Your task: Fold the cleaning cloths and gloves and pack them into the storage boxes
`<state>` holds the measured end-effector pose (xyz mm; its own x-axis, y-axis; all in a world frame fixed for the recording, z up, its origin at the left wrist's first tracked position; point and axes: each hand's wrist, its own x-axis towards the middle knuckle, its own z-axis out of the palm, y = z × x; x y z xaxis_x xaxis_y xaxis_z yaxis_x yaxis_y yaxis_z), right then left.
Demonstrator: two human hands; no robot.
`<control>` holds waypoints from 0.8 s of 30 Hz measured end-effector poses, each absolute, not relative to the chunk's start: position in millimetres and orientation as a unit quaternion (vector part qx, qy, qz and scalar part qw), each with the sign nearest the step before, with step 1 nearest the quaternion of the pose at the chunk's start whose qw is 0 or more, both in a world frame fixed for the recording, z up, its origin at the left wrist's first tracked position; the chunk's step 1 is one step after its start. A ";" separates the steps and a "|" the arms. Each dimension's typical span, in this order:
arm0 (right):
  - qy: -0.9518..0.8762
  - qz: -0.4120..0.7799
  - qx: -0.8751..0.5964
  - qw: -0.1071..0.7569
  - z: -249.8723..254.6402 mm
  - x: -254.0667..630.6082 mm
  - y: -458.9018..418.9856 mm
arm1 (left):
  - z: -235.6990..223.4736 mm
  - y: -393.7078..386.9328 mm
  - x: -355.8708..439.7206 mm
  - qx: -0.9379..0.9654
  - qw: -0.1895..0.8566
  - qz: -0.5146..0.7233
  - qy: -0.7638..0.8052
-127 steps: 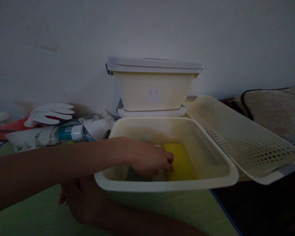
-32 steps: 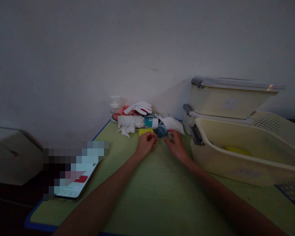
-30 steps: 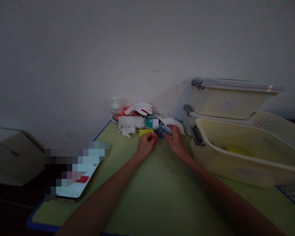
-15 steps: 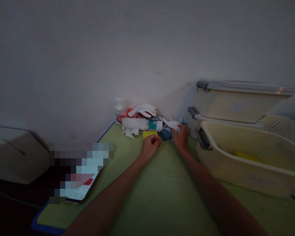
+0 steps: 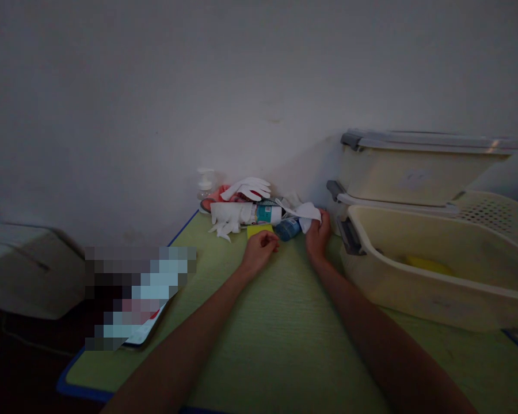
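Observation:
My right hand (image 5: 318,233) is closed on the edge of a white cloth-like piece (image 5: 307,211), at the right end of a small pile by the wall. Whether it is a glove or a mask is hard to see in this dim light. My left hand (image 5: 259,248) rests with curled fingers just in front of a flat yellow piece (image 5: 259,230); nothing shows in its grasp. Between the hands lies a dark blue, see-through item (image 5: 288,229). Behind are a white bottle with a teal label (image 5: 265,214) and white gloves (image 5: 229,216).
A pump bottle (image 5: 206,183) stands at the back left. Cream bins (image 5: 418,302) fill the right side, the front one with something yellow (image 5: 429,265) inside. A partly blurred phone (image 5: 143,332) lies at the left edge of the green table (image 5: 267,345).
My right hand has turned and now has the white piece gathered against its fingers, drawn slightly toward it. My left hand stays curled in nearly the same place. The view has shifted slightly.

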<state>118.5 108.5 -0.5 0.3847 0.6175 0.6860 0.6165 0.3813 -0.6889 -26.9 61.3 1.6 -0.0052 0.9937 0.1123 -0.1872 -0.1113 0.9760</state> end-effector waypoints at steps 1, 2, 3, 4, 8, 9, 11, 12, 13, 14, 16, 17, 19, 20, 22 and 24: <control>-0.563 -0.007 -0.544 0.623 0.0 117.5 107.0 | 2.3 61.2 -27.3 0.471 0.527 0.571 0.417; -0.573 -0.016 -0.530 0.625 0.1 116.3 105.4 | 3.2 60.9 -28.0 0.462 0.538 0.572 0.413; -0.588 -0.025 -0.514 0.625 0.0 115.1 103.9 | 4.3 60.4 -29.1 0.451 0.550 0.572 0.408; -0.604 -0.034 -0.496 0.623 -0.6 113.8 102.4 | 5.7 59.8 -30.5 0.439 0.563 0.573 0.401; -0.681 -0.062 -0.423 0.595 -5.5 108.8 97.2 | 12.1 57.1 -37.6 0.385 0.627 0.573 0.361; -0.697 -0.067 -0.408 0.586 -6.6 107.7 95.9 | 13.6 56.6 -39.2 0.375 0.641 0.571 0.350; -0.723 -0.076 -0.387 0.568 -7.4 105.6 93.3 | 16.0 56.0 -41.6 0.350 0.674 0.564 0.324; -0.732 -0.079 -0.380 0.560 -7.1 104.7 92.0 | 16.8 55.9 -42.4 0.333 0.692 0.561 0.308; -0.739 -0.082 -0.376 0.553 -6.4 103.8 91.0 | 17.4 55.9 -42.9 0.315 0.710 0.559 0.291; -0.743 -0.084 -0.375 0.548 -5.3 103.1 90.2 | 17.8 55.9 -43.2 0.297 0.726 0.556 0.276; -0.741 -0.085 -0.382 0.546 -2.4 102.0 89.3 | 18.0 56.1 -43.5 0.273 0.746 0.549 0.259; -0.735 -0.084 -0.390 0.548 -1.0 101.9 89.1 | 17.9 56.1 -43.6 0.270 0.748 0.548 0.261; -0.717 -0.079 -0.411 0.558 1.2 102.4 89.3 | 17.3 56.3 -44.0 0.267 0.743 0.552 0.269; -0.705 -0.076 -0.423 0.565 1.9 103.0 89.6 | 16.9 56.5 -44.3 0.265 0.738 0.557 0.272; -0.678 -0.066 -0.447 0.580 2.5 104.8 90.3 | 16.0 56.8 -45.1 0.259 0.728 0.572 0.274; -0.648 -0.053 -0.466 0.599 2.5 106.5 91.4 | 15.2 57.0 -45.7 0.254 0.723 0.582 0.273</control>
<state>106.5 91.4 2.5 0.1535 0.5410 0.8269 0.6685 0.5595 -0.4900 -45.7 57.0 15.2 0.1740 0.9798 -0.0981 -0.7025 0.1934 0.6849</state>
